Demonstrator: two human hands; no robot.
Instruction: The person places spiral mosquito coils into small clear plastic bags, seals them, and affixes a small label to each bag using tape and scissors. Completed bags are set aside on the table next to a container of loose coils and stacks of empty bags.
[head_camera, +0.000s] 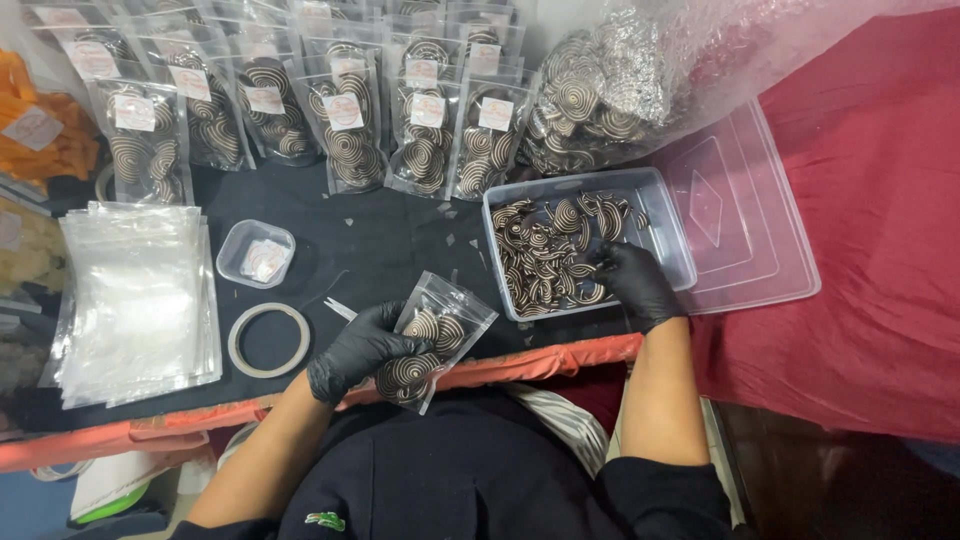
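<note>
left hand (358, 352) gripping pouch (432, 340), mouth up-right | right hand (632, 282) in tub (668, 215), fingers curled on spiral cookies (545, 255) | I see tub right of pouch

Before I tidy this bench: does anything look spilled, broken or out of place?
Small pale crumbs lie scattered on the dark table left of the clear tub of swirl cookies, probably broken bits. Otherwise nothing stands out; the filled bags stand in rows.
</note>
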